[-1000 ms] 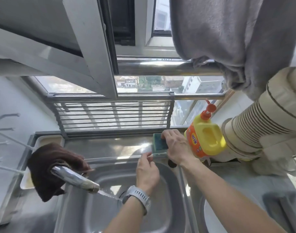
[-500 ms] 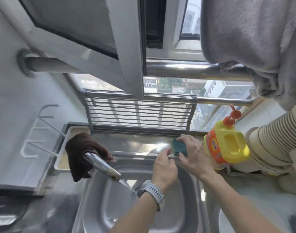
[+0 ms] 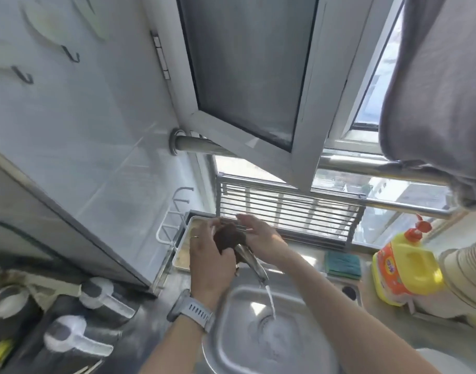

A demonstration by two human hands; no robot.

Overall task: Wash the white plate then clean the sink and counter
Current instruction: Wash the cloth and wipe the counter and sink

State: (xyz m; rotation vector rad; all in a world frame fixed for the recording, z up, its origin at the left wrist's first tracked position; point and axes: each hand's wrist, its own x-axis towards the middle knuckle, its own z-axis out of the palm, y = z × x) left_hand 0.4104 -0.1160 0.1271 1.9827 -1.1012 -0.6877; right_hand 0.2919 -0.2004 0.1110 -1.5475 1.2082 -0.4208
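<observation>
Over the faucet (image 3: 251, 261), we see the left hand (image 3: 208, 261) clutching the brown cloth (image 3: 227, 236) draped there; right hand (image 3: 261, 236) open, steadying it for wiping.

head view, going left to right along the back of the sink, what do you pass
white wire rack → tray → left hand → brown cloth → right hand → green sponge → yellow detergent bottle → ribbed beige duct
</observation>
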